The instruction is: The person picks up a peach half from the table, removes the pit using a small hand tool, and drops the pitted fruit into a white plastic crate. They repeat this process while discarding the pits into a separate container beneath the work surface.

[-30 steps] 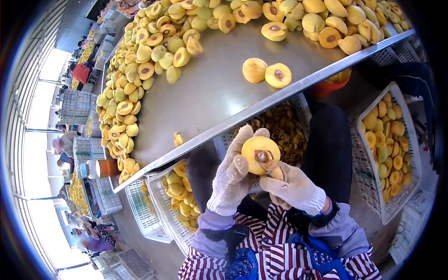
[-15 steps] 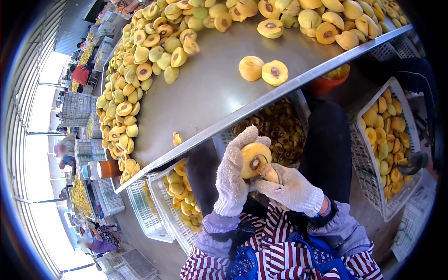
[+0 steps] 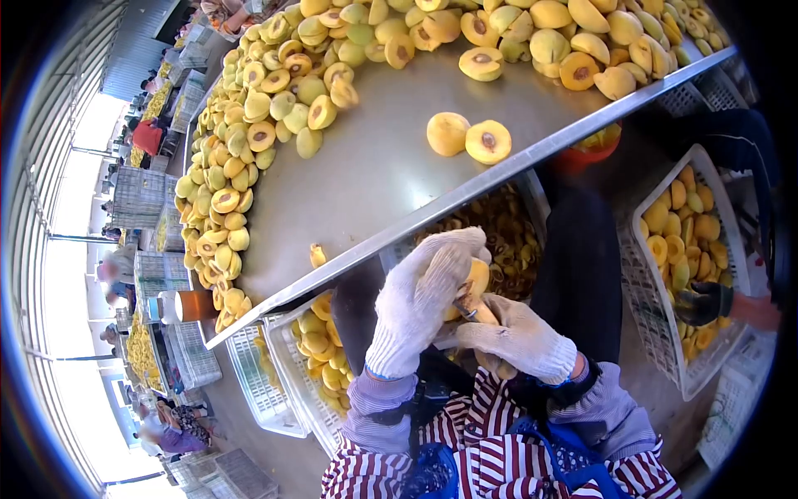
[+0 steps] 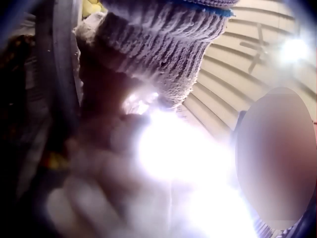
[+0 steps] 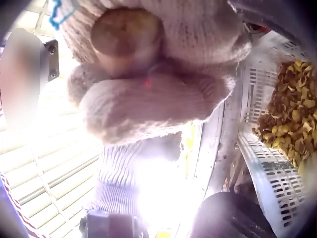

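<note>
Both hands wear off-white knitted gloves and meet in front of the lap in the head view. My left hand (image 3: 420, 291) cups a yellow peach half (image 3: 477, 278), its cut face turned towards the right hand and mostly hidden by the glove. In my right hand (image 3: 528, 337) is a pitting tool (image 3: 486, 313) with a wooden handle and a metal loop, the loop at the fruit's cut face. The round butt of the wooden handle (image 5: 126, 37) pokes out of the fist in the right wrist view. Glare and blur cover most of the left wrist view.
Peach halves (image 3: 307, 112) are heaped along the metal table (image 3: 357, 179), whose raised rim runs before the hands. Below stands a crate of scraps (image 3: 511, 241). Crates of peach halves stand left (image 3: 320, 349) and right (image 3: 682, 249); another person's dark-gloved hand (image 3: 705, 303) reaches into the right one.
My left hand has turned over the peach half, hiding more of it and swinging its cut face towards the right hand. A dark-gloved hand has come into the right crate.
</note>
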Tool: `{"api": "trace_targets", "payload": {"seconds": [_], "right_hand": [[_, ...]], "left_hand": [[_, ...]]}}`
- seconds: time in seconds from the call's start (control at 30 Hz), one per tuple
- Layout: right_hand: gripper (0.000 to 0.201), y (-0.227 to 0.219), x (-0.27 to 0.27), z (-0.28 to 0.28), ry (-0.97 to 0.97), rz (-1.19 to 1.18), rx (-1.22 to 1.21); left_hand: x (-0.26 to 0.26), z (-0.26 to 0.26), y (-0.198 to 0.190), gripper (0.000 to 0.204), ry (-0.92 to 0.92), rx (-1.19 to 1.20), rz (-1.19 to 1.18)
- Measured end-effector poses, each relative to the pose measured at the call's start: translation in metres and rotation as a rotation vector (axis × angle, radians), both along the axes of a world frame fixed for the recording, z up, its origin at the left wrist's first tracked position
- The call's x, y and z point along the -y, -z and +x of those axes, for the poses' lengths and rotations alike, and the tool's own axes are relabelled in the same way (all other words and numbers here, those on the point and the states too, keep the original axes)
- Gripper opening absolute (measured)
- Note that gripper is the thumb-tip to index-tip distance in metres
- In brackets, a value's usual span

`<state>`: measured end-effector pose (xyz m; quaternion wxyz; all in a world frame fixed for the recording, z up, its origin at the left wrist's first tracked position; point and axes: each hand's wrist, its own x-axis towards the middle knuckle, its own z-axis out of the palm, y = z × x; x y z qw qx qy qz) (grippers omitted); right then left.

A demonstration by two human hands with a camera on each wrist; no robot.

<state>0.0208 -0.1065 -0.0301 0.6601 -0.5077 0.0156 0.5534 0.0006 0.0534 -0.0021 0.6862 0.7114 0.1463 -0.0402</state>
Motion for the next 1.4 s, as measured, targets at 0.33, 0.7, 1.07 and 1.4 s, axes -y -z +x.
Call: {"api": "trace_targets", "payload": {"seconds": [0.33, 0.7, 1.07, 1.4], "right_hand": [[0.036, 0.008, 0.017, 0.002, -0.248, 0.327, -0.408], [0.036, 0.010, 0.025, 0.000, -0.249, 0.389, -0.464], [0.030, 0.121, -0.035, -0.062, -0.604, 1.977, -1.493], [0.035, 0.065, 0.015, -0.025, -0.227, 1.258, -1.129]], "left_hand": [[0.010, -0.010, -0.001, 0.047, -0.005, 0.063, 0.118], [0.008, -0.004, -0.002, 0.051, 0.125, 0.128, -0.089], [0.008, 0.000, 0.020, 0.028, 0.105, 0.621, 0.539], [0.015, 0.002, 0.010, 0.030, 0.089, 0.224, -0.033]]}}
